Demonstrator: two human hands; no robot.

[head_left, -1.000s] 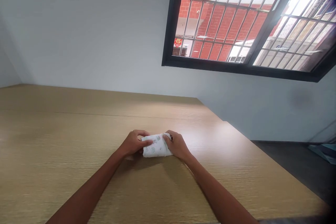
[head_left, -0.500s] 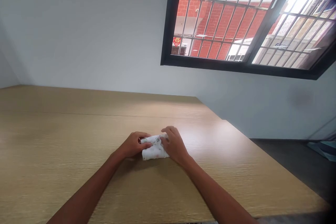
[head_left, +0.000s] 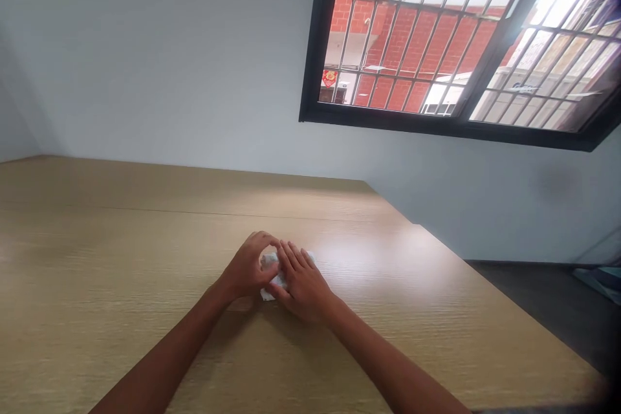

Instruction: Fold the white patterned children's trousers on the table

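A small folded white cloth [head_left: 268, 262] with faint printed marks lies on the wooden table, mostly covered by my hands. My right hand [head_left: 303, 283] is open and rests flat over it, fingers stretched out and pointing away from me. At the cloth's left side, my left hand [head_left: 249, 268] is curved into a C, with a gap between its thumb and fingers. Its fingertips come close to those of my right hand, and its thumb reaches over the cloth.
The light wood table [head_left: 121, 272] spreads wide to the left, with a seam across its far part. Its right edge drops to a dark floor [head_left: 524, 297]. Behind stand a pale wall [head_left: 169, 65] and a barred window [head_left: 388, 113].
My right hand has moved from the cloth's right end to lie flat over its middle. The left hand has lifted its fingers off the cloth's edge and arched them.
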